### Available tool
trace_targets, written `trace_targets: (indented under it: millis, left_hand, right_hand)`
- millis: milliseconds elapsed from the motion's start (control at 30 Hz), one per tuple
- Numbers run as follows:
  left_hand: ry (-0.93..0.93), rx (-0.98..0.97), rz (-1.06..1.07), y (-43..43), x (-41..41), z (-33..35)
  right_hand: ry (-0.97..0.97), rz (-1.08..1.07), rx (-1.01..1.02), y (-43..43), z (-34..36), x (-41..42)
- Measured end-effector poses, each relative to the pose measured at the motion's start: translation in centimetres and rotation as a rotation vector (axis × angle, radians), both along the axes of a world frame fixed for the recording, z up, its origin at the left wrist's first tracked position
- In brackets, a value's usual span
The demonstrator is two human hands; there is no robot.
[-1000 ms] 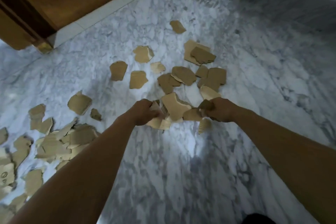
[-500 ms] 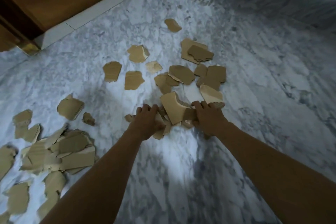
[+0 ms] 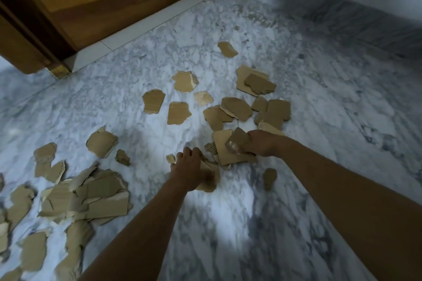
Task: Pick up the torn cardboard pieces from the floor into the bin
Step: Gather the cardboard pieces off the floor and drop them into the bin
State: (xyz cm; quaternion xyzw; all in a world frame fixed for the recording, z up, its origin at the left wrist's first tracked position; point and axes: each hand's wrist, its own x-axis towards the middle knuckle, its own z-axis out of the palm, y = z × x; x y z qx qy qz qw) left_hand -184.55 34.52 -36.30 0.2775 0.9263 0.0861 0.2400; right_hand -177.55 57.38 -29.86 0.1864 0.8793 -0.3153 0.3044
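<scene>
Several torn brown cardboard pieces lie scattered on the grey-white marble floor [image 3: 319,121]. My right hand [image 3: 258,146] grips a small stack of cardboard pieces [image 3: 230,150] just above the floor, fingers curled around its edge. My left hand [image 3: 189,171] is lower and to the left, closed around more cardboard scraps [image 3: 211,178]. A loose cluster of pieces [image 3: 239,107] lies just beyond both hands. A bigger heap [image 3: 91,196] is spread at the lower left. One small scrap [image 3: 269,178] sits alone below my right hand. No bin is in view.
A wooden door and frame [image 3: 102,0] stand at the back left, with a white threshold strip [image 3: 141,34] below it. A grey marble skirting and white wall [image 3: 342,13] run along the back right.
Both hands have closed on cardboard and drawn apart: the right hand lifted a stack, the left pulled scraps back toward me. A small scrap now lies alone on the floor below the right hand.
</scene>
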Motion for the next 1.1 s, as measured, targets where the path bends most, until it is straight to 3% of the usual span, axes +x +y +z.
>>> trace_targets:
  millis: [167, 267, 400, 533, 667, 767, 900, 967, 1100]
  left_hand:
    - [0.082, -0.006, -0.117, -0.5, 0.2, -0.7]
    - [0.055, -0.029, -0.069, -0.4, 0.2, -0.9]
    - [-0.029, -0.107, -0.066, -0.1, -0.1, -0.7]
    - [0.015, -0.065, -0.118, -0.9, 0.8, -0.3]
    - [-0.09, 0.098, -0.125, -2.3, 1.0, 0.2]
    - [-0.216, 0.377, 0.054, -3.9, -0.5, 1.4]
    - [-0.071, 0.371, 0.226, -5.7, -3.7, 3.5]
    - [-0.073, 0.295, 0.184, -6.1, -4.9, 4.1]
    - [-0.152, 0.113, 0.072, -5.4, -5.7, 4.1]
  right_hand:
    - [-0.154, 0.014, 0.211, -2.5, -4.9, -2.6]
    - [-0.01, -0.119, 0.298, -4.1, -7.5, -2.5]
    - [0.066, -0.462, 0.06, -4.6, -7.7, -1.7]
    - [0.116, -0.426, 0.078, -4.9, -7.1, -1.2]
    - [0.233, -0.478, 0.006, -5.3, -7.2, -0.7]
    - [0.325, -0.5, -0.102, -4.4, -5.6, -0.1]
    - [0.435, -0.511, -0.264, -1.3, -1.9, 2.3]
    - [0.39, -0.46, -0.221, 0.4, -0.2, 3.8]
    - [0.055, -0.326, -0.069, 3.2, 0.5, 6.7]
